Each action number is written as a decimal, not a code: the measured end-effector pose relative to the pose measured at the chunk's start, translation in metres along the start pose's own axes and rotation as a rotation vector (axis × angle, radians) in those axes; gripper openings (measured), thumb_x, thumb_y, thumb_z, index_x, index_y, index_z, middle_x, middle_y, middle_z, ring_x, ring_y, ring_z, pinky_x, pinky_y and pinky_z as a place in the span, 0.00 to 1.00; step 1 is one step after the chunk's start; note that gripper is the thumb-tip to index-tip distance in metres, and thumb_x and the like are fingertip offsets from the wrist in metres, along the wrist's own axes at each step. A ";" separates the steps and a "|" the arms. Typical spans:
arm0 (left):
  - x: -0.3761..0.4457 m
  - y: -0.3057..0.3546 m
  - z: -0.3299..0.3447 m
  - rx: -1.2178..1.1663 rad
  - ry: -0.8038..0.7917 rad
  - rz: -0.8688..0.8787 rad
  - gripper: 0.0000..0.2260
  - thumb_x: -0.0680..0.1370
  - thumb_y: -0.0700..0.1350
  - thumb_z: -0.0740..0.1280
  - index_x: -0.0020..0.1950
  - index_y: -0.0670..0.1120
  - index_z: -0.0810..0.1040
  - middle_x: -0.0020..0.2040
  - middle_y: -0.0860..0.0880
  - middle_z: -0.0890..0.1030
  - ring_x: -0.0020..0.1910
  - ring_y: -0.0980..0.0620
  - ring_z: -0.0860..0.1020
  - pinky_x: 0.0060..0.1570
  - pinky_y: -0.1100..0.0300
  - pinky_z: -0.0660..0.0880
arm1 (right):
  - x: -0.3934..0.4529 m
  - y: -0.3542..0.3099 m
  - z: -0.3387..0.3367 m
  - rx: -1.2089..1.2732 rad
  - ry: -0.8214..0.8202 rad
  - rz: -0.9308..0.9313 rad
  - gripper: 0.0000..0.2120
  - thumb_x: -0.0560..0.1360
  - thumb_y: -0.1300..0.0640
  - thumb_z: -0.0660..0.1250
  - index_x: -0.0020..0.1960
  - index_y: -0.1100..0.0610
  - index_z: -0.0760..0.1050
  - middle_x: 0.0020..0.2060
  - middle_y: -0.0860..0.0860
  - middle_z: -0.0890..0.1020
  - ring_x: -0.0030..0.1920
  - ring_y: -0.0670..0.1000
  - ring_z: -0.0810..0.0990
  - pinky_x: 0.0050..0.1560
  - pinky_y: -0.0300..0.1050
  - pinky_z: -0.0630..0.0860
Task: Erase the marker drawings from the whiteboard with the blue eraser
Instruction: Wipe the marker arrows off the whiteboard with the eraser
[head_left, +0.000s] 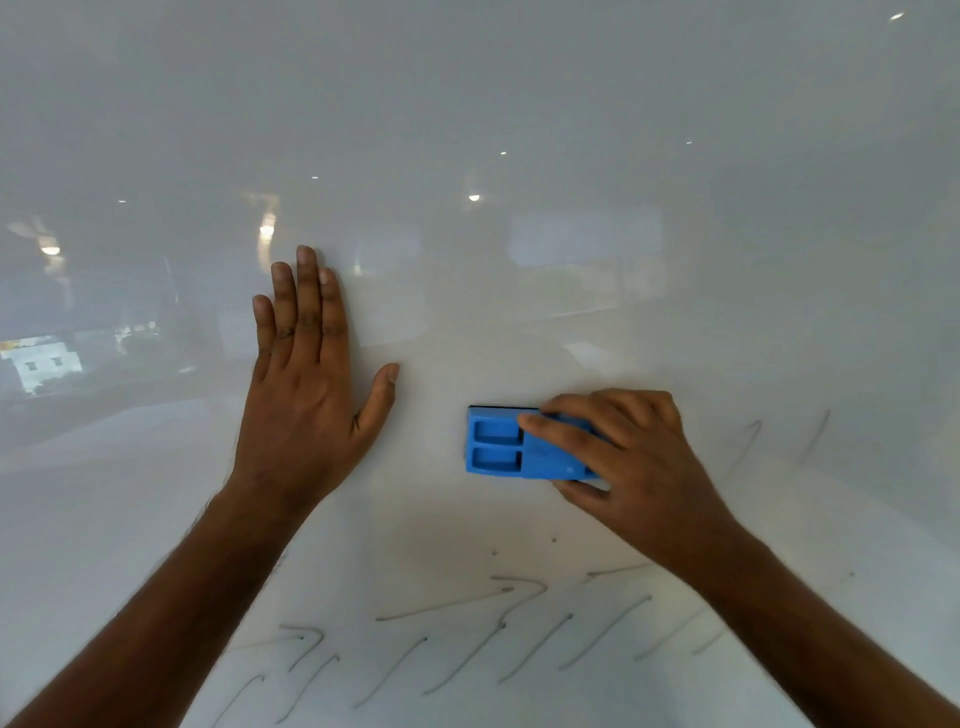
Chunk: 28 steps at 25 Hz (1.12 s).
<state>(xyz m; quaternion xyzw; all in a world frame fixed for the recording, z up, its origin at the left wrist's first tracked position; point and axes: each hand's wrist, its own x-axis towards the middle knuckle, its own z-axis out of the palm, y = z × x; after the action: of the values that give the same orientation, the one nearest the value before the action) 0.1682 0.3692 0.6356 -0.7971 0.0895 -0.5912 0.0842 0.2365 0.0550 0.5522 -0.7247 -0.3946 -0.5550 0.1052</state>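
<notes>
A glossy whiteboard (519, 130) fills the view. My right hand (634, 457) grips the blue eraser (496, 446) by its right half and presses it flat against the board at centre right. My left hand (306, 374) lies flat on the board to the left of the eraser, fingers together and pointing up, thumb spread, holding nothing. Thin grey marker strokes (467, 649) run in slanted lines across the lower board between my forearms. A few more faint strokes (810, 441) sit to the right of my right hand.
The upper half of the board carries no marks and only reflects ceiling lights and a window scene at the left. Both forearms cross the lower corners of the view.
</notes>
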 end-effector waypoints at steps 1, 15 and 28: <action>0.000 0.003 0.001 -0.005 0.001 -0.007 0.40 0.87 0.58 0.58 0.87 0.34 0.45 0.89 0.36 0.44 0.88 0.36 0.41 0.87 0.42 0.41 | 0.000 -0.007 0.004 0.005 -0.004 -0.008 0.30 0.74 0.48 0.69 0.75 0.42 0.70 0.66 0.44 0.78 0.59 0.53 0.77 0.58 0.56 0.70; -0.002 0.021 0.005 0.045 -0.036 0.005 0.40 0.87 0.59 0.56 0.87 0.34 0.46 0.89 0.36 0.43 0.88 0.39 0.38 0.87 0.43 0.41 | -0.044 0.012 0.003 0.002 -0.054 -0.014 0.31 0.72 0.48 0.68 0.74 0.42 0.69 0.65 0.45 0.76 0.60 0.52 0.75 0.59 0.54 0.68; 0.010 0.052 0.016 0.072 -0.045 0.058 0.39 0.87 0.60 0.55 0.88 0.34 0.46 0.89 0.36 0.45 0.88 0.39 0.39 0.87 0.45 0.40 | -0.099 0.016 0.012 -0.077 -0.083 -0.173 0.26 0.75 0.51 0.67 0.73 0.43 0.71 0.66 0.46 0.79 0.61 0.52 0.76 0.60 0.55 0.69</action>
<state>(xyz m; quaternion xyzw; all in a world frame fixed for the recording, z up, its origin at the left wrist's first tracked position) 0.1838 0.3165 0.6277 -0.8037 0.0894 -0.5734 0.1319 0.2484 0.0066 0.4648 -0.7137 -0.4384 -0.5462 0.0125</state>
